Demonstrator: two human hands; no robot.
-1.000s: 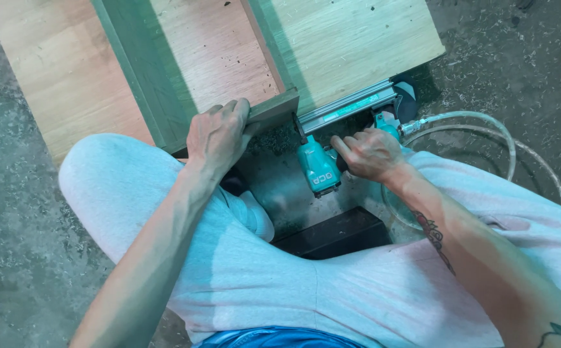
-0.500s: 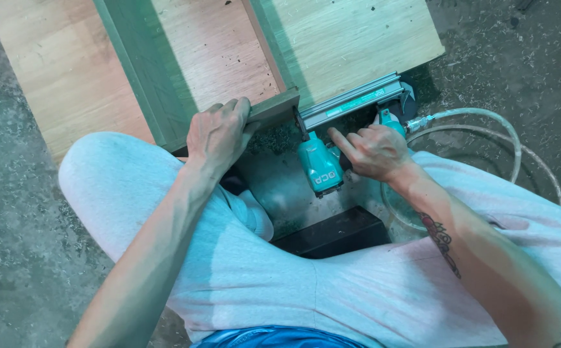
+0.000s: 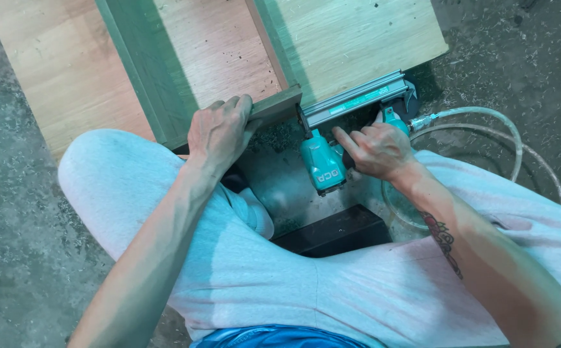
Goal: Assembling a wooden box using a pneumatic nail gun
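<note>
left hand (image 3: 219, 132): fingers clamped on dark wooden rail (image 3: 274, 106) at frame corner | right hand (image 3: 374, 151): fingers wrapped round teal pneumatic nailer (image 3: 322, 164), nose at joint | frame rails on plywood panel (image 3: 216, 51) look assembled; this corner apparently being fastened

The plywood panel (image 3: 351, 38) and its green frame rail (image 3: 145, 71) run off the top edge. The right hand (image 3: 374, 151) covers the grip of the teal nail gun (image 3: 322, 164), so its trigger cannot be seen. The left hand (image 3: 219, 132) hides the near end of the wooden strip (image 3: 274, 106). The air hose (image 3: 486, 125) leaves at the right edge.
</note>
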